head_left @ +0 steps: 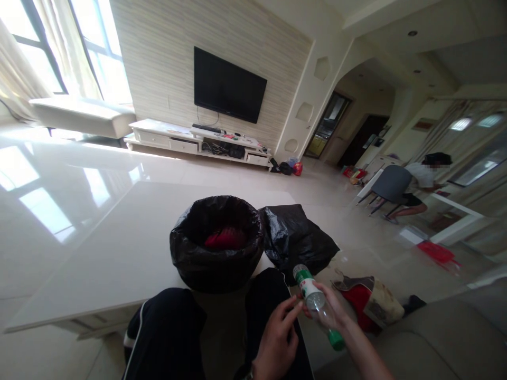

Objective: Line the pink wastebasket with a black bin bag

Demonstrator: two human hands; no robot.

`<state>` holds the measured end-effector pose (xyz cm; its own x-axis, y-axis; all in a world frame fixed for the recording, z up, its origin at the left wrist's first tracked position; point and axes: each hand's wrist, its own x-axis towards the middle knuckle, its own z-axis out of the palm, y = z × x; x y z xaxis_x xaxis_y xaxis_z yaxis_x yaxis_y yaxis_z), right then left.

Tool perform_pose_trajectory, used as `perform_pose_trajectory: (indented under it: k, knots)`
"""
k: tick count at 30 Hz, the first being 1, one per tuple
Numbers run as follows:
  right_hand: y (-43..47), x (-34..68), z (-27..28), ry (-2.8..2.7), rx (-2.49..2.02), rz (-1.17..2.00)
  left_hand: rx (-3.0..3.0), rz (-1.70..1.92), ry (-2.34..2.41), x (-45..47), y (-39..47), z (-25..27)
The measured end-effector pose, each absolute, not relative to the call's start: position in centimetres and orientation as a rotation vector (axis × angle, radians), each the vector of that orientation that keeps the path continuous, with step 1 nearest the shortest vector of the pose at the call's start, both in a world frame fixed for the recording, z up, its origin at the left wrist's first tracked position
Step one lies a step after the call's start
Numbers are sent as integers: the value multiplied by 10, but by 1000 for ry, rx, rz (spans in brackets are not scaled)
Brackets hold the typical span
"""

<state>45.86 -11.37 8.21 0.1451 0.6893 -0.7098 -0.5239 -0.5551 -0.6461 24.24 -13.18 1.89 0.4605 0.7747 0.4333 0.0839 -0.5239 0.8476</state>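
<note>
Right hand point(336, 311): fingers wrapped round a clear plastic bottle point(317, 305), green cap end pointing toward the person. Left hand point(277, 338): half-curled, fingertips touching the bottle's label end. Beyond the knees: bin point(216, 258) with black liner, at the desk's point(119, 253) near edge. Black bag point(297, 237) just beside it.

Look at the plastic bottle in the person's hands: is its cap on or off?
On. The bottle lies tilted in the right hand, and a green cap closes its lower end. The left hand touches its side.
</note>
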Motion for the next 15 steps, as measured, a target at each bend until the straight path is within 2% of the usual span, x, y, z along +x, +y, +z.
perform_pose_trajectory:
  k: [6,11,15]
  knots:
    - [-170,436,108,-414,-1564,1839,2197,1111,902,230,-115,22]
    - [-182,416,132,-809,-1503,1721,2363,1205,702,206,-98,35]
    - [-180,416,154,-1029,-1319,1725,2276,1274,886,182,-97,41]
